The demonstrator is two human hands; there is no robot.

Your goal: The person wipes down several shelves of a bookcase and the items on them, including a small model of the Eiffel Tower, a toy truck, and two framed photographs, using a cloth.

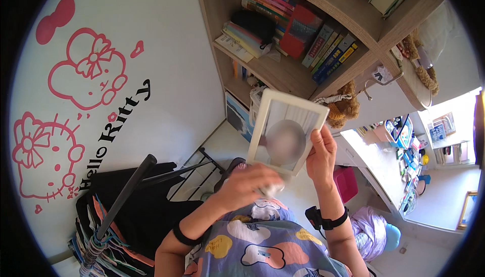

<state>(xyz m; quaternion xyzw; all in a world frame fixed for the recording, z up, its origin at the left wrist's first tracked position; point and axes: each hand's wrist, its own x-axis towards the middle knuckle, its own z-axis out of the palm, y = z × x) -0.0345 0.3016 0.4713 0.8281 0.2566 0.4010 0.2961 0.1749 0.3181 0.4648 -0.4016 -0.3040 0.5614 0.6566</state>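
Observation:
A photo in a cream picture frame [261,125] is tilted in front of me, its picture partly blurred. My right hand [321,153] grips the frame's lower right side, thumb on the front edge. My left hand [252,184] is at the frame's lower left corner, blurred, with its fingers curled round a small whitish thing [273,189] that looks like a crumpled cloth or tissue. Whether this thing touches the frame I cannot tell.
Ahead stands a wooden bookshelf [367,23] with books and a black pouch [253,25]. A plush toy [343,104] hangs from a hook. Clothes hang on a rack [127,197] at left. A cluttered desk [371,155] and a pink bin [345,184] are at right.

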